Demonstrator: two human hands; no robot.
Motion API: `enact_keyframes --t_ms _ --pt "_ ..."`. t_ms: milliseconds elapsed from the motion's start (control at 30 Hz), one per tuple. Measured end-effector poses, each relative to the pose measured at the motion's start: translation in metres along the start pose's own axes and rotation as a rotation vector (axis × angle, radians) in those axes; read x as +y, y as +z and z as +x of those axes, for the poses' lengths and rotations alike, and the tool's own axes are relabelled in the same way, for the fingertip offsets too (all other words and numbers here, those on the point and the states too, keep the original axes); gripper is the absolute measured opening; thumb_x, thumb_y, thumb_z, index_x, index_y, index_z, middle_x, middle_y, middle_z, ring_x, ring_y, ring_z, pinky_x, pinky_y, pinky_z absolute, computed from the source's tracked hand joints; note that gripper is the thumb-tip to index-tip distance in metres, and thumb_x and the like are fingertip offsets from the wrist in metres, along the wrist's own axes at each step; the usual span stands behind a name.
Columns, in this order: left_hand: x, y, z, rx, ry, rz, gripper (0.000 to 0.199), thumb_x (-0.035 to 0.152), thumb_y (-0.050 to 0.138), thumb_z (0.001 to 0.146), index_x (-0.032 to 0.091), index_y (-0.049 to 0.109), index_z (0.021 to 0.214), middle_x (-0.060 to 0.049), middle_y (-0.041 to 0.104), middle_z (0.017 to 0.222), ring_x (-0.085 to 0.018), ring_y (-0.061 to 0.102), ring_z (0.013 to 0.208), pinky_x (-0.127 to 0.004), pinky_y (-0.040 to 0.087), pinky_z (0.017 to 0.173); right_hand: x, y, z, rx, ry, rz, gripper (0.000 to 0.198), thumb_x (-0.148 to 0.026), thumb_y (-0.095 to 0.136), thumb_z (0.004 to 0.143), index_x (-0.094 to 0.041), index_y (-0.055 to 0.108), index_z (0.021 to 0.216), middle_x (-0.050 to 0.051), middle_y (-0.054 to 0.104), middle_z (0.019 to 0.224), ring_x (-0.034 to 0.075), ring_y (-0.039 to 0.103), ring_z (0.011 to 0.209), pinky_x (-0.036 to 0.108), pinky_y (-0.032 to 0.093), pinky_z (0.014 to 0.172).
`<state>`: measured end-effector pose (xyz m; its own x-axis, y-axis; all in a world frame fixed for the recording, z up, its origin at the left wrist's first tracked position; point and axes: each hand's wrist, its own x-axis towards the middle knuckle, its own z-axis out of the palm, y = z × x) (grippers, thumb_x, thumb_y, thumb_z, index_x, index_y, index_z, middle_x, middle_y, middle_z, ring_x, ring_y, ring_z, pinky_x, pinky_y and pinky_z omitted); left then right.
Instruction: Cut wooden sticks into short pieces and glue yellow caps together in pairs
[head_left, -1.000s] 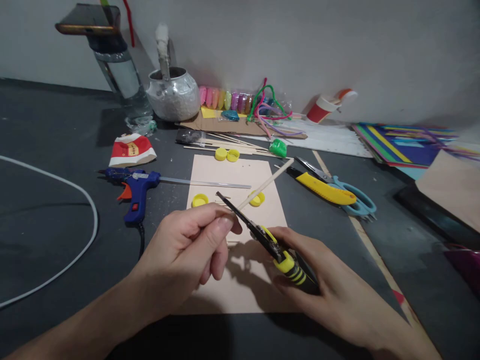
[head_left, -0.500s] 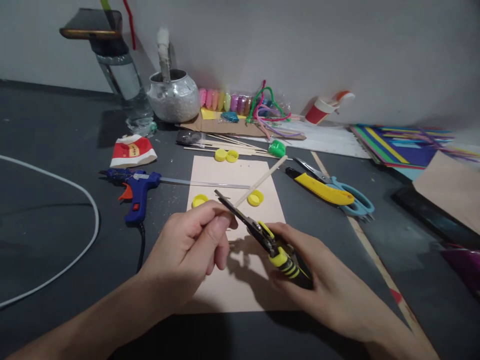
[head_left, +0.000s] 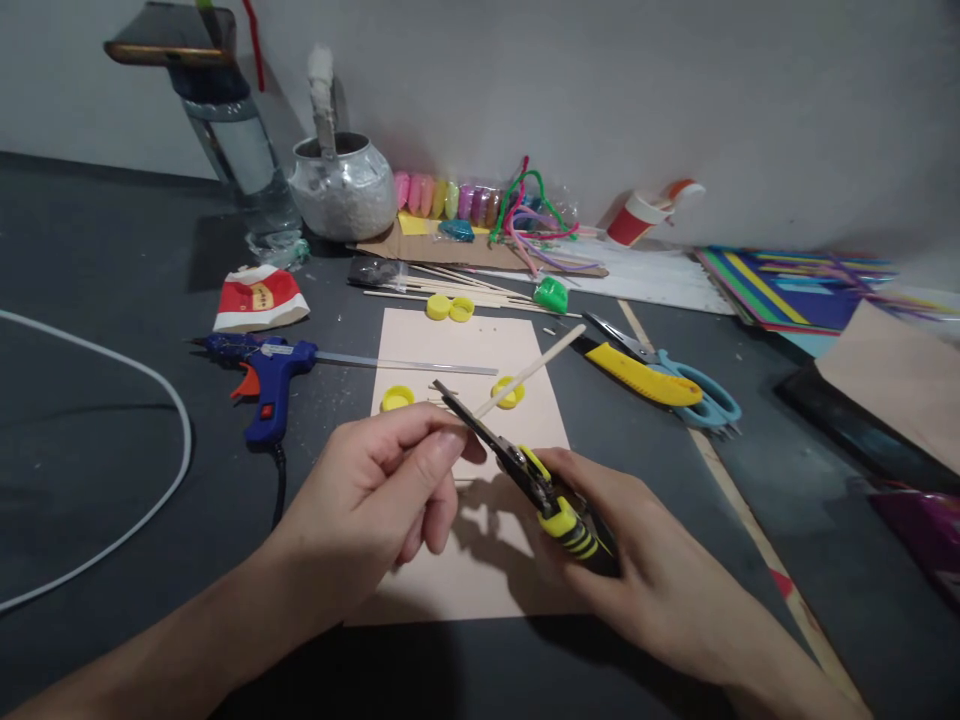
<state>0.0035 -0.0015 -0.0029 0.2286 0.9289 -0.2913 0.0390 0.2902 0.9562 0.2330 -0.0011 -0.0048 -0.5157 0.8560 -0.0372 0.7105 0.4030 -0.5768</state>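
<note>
My left hand (head_left: 394, 490) pinches a thin wooden stick (head_left: 536, 368) near its lower end, and the stick slants up to the right. Wrapped around the black and yellow handles of a pair of pruning shears (head_left: 517, 465) is my right hand (head_left: 622, 545). The dark blades lie across the stick close to my left fingertips. Below both hands is a pale sheet of paper (head_left: 450, 340). On it I see yellow bottle caps, one on the left (head_left: 397, 398) and one on the right (head_left: 508, 392), with short stick pieces between them partly hidden by my fingers.
A blue glue gun (head_left: 270, 385) lies left with its glue stick reaching over the paper. Right are a yellow cutter knife (head_left: 641, 375) and blue-handled scissors (head_left: 701, 390). Behind stand a metal pot (head_left: 345, 190) and a water bottle (head_left: 236, 150); long sticks (head_left: 465, 287) lie before them.
The stick's free end has swung lower and to the right. Both hands and the shears stay almost in place, while the whole view has shifted slightly.
</note>
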Motion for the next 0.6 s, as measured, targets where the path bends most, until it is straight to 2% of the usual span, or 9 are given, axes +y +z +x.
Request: enact_keyframes --t_ms 100,200,400,600 --pt "-0.0030 0.0006 -0.0001 0.091 0.165 0.197 0.017 0.030 0.050 0.095 0.020 0.062 0.089 0.005 0.055 0.051 -0.010 0.047 0.045 -0.019 0.037 0.044 0.0002 -0.0009 0.0034 0.005 -0.008 0.016 0.046 -0.014 0.057 0.073 -0.023 0.058 0.118 0.004 0.073 0.109 0.022 0.070 0.094 0.027 0.055 0.076" --pt "-0.0039 -0.0005 0.0000 0.099 0.256 0.307 0.023 0.028 0.045 0.097 0.020 0.061 0.082 0.005 0.057 0.053 -0.009 0.048 0.046 -0.020 0.037 0.046 0.0008 -0.0017 0.0049 -0.005 -0.013 0.032 0.048 -0.013 0.058 0.075 -0.025 0.055 0.121 0.002 0.072 0.113 0.021 0.070 0.097 0.025 0.055 0.076" --pt "-0.0020 -0.0020 -0.0001 0.084 0.216 0.274 0.029 0.028 0.044 0.097 0.019 0.061 0.076 0.004 0.056 0.051 -0.010 0.048 0.046 -0.021 0.037 0.045 0.0001 -0.0026 0.0053 -0.013 -0.026 0.034 0.042 -0.017 0.058 0.079 -0.025 0.055 0.120 0.004 0.072 0.116 0.022 0.070 0.099 0.025 0.056 0.074" --pt "-0.0028 -0.0007 0.0009 0.073 0.183 0.224 0.029 0.030 0.045 0.097 0.020 0.061 0.077 0.005 0.053 0.048 -0.010 0.043 0.043 -0.022 0.034 0.044 0.0004 -0.0033 0.0050 0.006 -0.048 0.016 0.039 -0.023 0.059 0.083 -0.027 0.055 0.121 0.003 0.071 0.117 0.022 0.070 0.101 0.026 0.056 0.078"
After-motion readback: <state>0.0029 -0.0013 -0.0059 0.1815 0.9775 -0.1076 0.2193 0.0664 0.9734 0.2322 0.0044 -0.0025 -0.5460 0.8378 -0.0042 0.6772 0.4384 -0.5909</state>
